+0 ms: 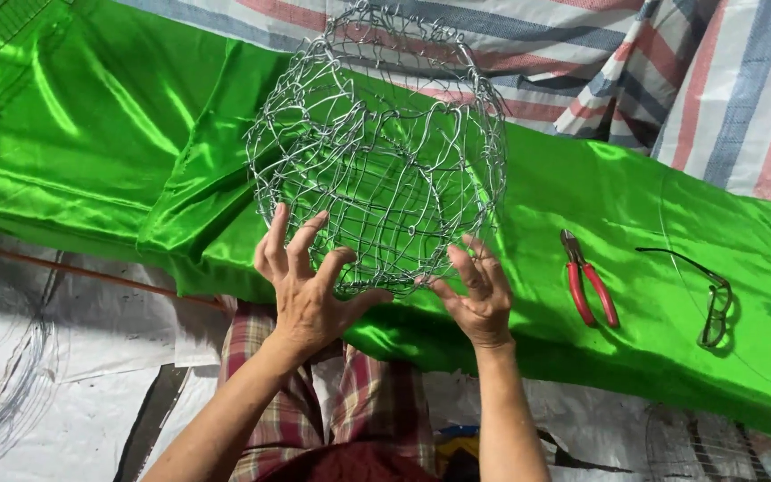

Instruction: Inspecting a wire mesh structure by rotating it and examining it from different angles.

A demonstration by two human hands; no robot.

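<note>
No packages, labels, signs or screens are showing anywhere in this view.

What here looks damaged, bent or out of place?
The wire frame held between the left hand and the right hand is uneven: its wires are wavy and kinked, and the round shape is lopsided. The green cloth under it lies in folds. The red pliers and the glasses lie flat on the cloth.
</note>
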